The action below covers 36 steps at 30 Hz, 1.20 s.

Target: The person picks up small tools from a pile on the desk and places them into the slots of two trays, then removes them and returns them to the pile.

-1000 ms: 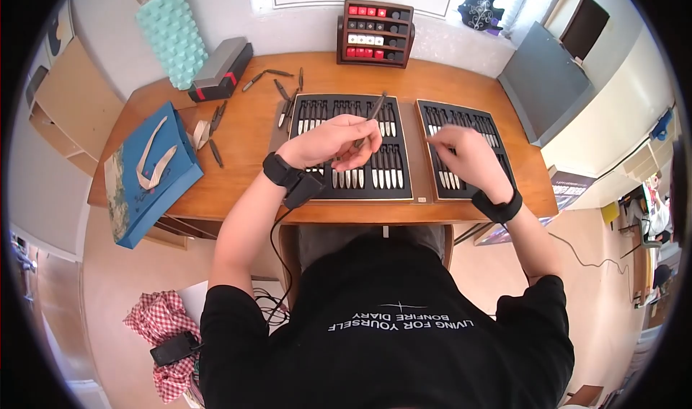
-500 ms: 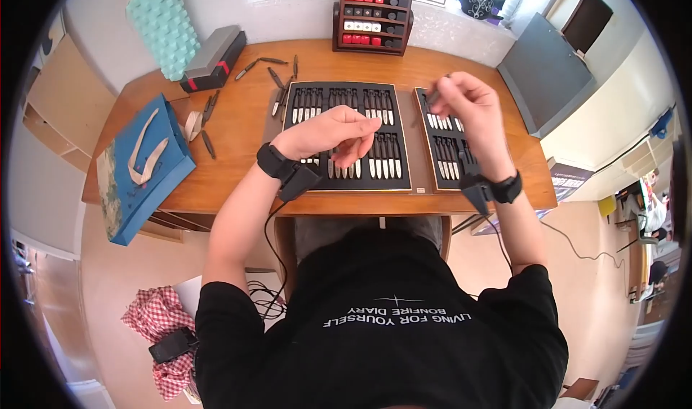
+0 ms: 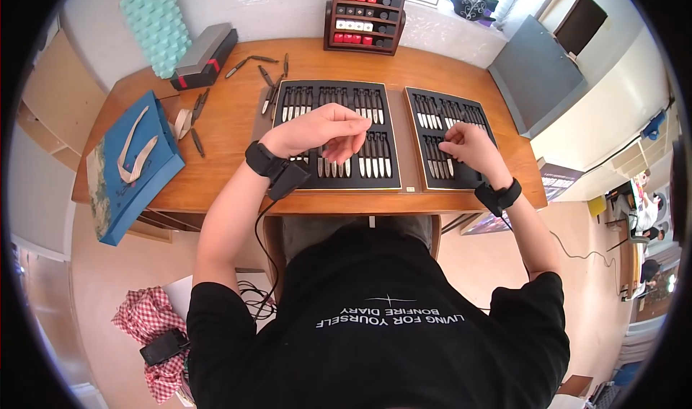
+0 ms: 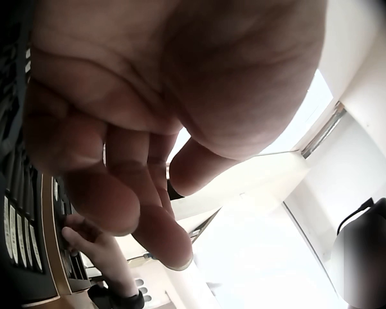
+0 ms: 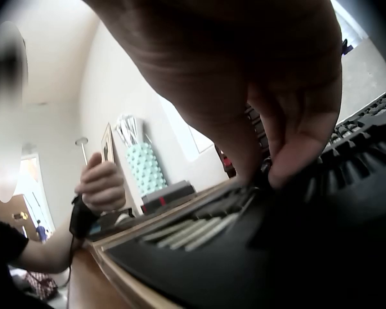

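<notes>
- Right hand [image 3: 472,149] has lowered, pinching a dark piece [image 5: 264,172] in the right tray [image 3: 441,185].
- Left of that tray, the left hand [image 3: 317,131] curls loosely, seemingly empty.
- Dark piece: likely light, stiff; best gripped by its end.

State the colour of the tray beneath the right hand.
The tray is black with a pale edge; the head view shows it best.

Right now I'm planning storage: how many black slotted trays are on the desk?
2: one tray beneath the left hand, the other tray beneath the right hand. None shows elsewhere, though some could be hidden.
</notes>
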Each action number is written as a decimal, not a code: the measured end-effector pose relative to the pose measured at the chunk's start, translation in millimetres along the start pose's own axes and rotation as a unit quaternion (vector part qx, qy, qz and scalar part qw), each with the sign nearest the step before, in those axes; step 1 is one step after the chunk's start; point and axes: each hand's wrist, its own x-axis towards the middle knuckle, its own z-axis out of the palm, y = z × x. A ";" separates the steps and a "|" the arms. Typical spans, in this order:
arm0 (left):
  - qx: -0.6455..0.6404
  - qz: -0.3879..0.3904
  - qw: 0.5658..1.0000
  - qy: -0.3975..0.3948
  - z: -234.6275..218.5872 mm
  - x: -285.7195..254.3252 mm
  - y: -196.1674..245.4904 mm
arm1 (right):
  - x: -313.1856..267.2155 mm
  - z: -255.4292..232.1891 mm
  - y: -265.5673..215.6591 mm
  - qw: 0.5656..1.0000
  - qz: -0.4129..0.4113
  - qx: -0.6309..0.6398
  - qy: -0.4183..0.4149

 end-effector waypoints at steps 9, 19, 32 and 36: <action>0.008 0.014 1.000 -0.011 -0.9 0.2 -0.2 | -35.2 -5.5 -6.9 0.984 -0.092 -0.139 0.060; 0.029 0.008 1.000 -0.004 -0.4 0.3 2.5 | -27.7 -1.4 -14.4 0.920 -0.249 -0.302 0.027; 0.599 -0.114 0.683 0.401 -115.6 -96.3 16.9 | -20.3 -33.1 -14.3 0.989 -0.117 -0.073 -0.045; 0.630 -0.385 0.573 0.355 -95.6 -135.5 19.9 | -29.8 -35.4 -11.9 0.994 -0.103 -0.008 -0.038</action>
